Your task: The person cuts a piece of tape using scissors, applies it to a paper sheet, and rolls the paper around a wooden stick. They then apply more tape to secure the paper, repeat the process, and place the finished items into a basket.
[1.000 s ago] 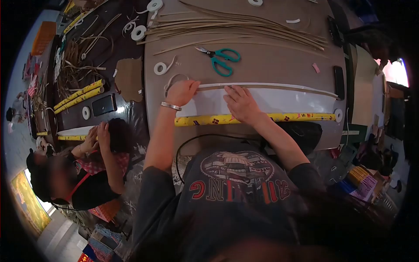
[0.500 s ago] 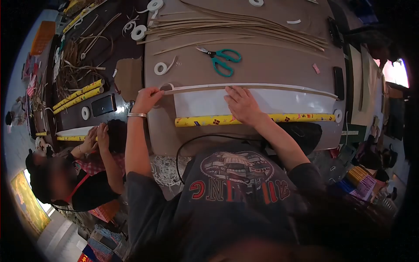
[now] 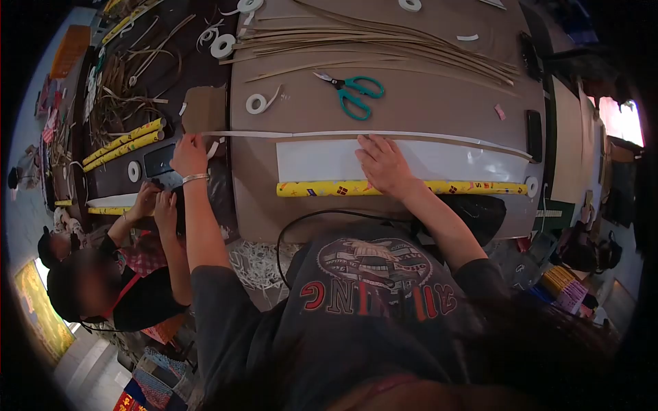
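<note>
A person at a table [image 3: 322,209] holds a narrow white strip [image 3: 257,134] stretched across the middle of the frame. The left hand [image 3: 190,156], at centre left, has its thumb and fingers pinched together on the strip's left end. The right hand [image 3: 384,164], near the centre, lies palm down with its fingers extended and close together, the tips resting at the strip over the upper edge of a white sheet [image 3: 445,161]. To the right of that hand the strip follows the edge, a brown band just below it, and slopes toward a black phone [image 3: 534,135] at centre right.

Along the sheet's lower edge lies a yellow roll [image 3: 308,189], with a white tape roll [image 3: 531,185] at its right end. Scissors [image 3: 355,103] with teal handles lie above the sheet, blades pointing to the upper left, and a second tape roll [image 3: 256,104] sits to their left. Long brown reeds [image 3: 384,46] spread across the top of the frame. At lower left, a co-worker's hands [image 3: 154,205] are raised close together, near two more yellow rolls [image 3: 127,145].
</note>
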A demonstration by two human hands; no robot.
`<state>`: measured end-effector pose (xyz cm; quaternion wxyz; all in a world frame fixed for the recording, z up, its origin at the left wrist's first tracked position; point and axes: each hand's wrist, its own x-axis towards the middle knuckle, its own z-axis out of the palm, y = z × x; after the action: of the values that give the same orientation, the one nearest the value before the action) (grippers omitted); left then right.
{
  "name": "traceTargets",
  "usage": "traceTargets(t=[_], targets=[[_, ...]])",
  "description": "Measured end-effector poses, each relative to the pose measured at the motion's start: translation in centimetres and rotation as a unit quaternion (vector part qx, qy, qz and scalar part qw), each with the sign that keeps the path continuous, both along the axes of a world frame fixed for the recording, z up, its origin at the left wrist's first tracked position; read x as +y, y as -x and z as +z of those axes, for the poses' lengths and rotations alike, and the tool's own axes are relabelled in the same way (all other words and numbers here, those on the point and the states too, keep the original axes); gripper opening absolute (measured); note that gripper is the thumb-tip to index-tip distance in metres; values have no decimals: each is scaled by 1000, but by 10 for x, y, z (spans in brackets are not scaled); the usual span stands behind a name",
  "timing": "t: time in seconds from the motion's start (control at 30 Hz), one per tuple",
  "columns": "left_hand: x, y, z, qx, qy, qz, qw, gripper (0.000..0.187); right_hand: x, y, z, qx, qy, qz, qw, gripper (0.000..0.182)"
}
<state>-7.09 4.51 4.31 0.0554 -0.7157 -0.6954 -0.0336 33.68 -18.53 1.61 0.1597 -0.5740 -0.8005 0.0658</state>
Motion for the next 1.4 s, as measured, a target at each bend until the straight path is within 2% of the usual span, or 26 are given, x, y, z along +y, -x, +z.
traceTargets(t=[0.1,0.17,0.2,0.23,0.27,0.3,0.33,0.43,0.47,0.5,0.57,0.6,0.63,0.67,0.7,0.77,0.83,0.97,1.03,1.17,1.23,1.4], targets=[[17,8,-1,-6,48,56,997,24,0,1,1,-21,-4,-7,1000,32],[34,28,-18,-206,-77,83,972,27,0,0,-2,-3,-2,-3,1000,32],[40,25,-14,-358,-92,102,924,26,0,-1,-2,-3,-3,-3,1000,32],[53,31,-21,-357,-91,102,924,26,-1,-3,-1,-4,-4,-4,1000,32],[72,41,-26,-493,-105,146,851,23,-2,-3,0,-6,-6,-4,1000,33],[83,48,-32,-616,-117,187,756,20,-2,-2,2,-7,-6,-3,1000,33],[84,31,-18,-702,-156,179,671,18,-1,-2,4,-8,-3,-3,1000,33],[90,3,7,-709,-205,179,650,19,-1,-3,0,-6,-8,-2,1000,33],[100,11,-2,-712,-200,173,650,32,-1,-4,-2,-2,-15,-2,1000,33],[101,10,-2,-712,-200,173,650,32,-1,-4,-1,-2,-15,-2,1000,33],[102,6,0,-572,-113,140,800,43,-1,-5,0,-2,-20,1,1000,33],[75,-26,25,-362,-183,113,907,52,-1,-5,1,-2,-20,0,1000,33],[60,-42,31,-235,-279,27,931,51,-1,-5,1,0,-17,-1,1000,33],[46,-57,35,-100,-367,-60,923,50,-2,-5,1,2,-13,-2,1000,32],[30,-79,43,-185,-375,-159,894,41,-2,-4,2,2,-13,-2,1000,32],[-2,-96,35,-273,-138,-258,917,30,-2,-4,3,4,-10,-3,1000,32],[-36,-123,43,-317,99,-147,932,24,-2,-4,3,5,-14,-2,1000,32],[-58,-114,1,-325,116,-79,935,28,-1,-7,9,7,-14,1,1000,31],[-66,-108,-11,-447,225,-25,865,27,-3,-8,5,8,-11,-2,1000,31],[-80,-116,-22,-498,208,9,842,25,-4,-8,5,6,4,-5,1000,32],[-83,-120,-23,-573,253,78,775,19,-4,-9,4,8,0,-5,1000,32],[-91,-121,-31,-611,293,95,729,12,-5,-8,2,13,-4,-4,1000,33]])
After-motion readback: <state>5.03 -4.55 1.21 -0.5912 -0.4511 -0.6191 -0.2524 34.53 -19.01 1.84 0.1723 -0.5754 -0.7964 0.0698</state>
